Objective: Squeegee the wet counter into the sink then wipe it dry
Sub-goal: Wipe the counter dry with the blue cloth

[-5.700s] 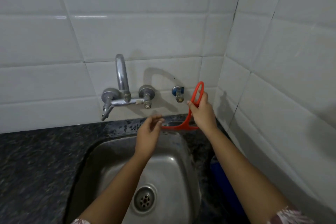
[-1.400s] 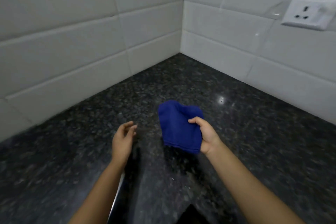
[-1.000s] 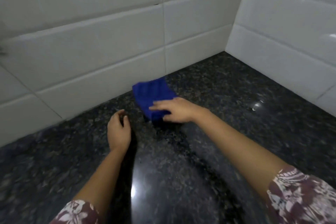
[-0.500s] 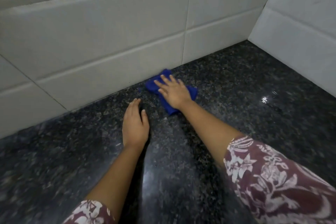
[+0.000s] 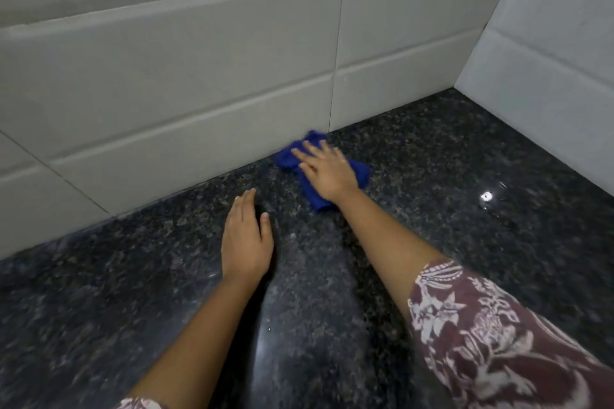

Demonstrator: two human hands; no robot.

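Writing: none legible | left hand [image 5: 246, 242]: flat, palm down on counter [image 5: 465, 242], fingers together, holding nothing, near the cloth's left | right hand [image 5: 327, 171]: fingers spread wide, pressing blue cloth [image 5: 310, 194] flat on counter, cloth just beside tiled wall [image 5: 199, 76]

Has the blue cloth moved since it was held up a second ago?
Yes. The blue cloth is now pressed flat on the counter under the right hand, against the tiled wall.
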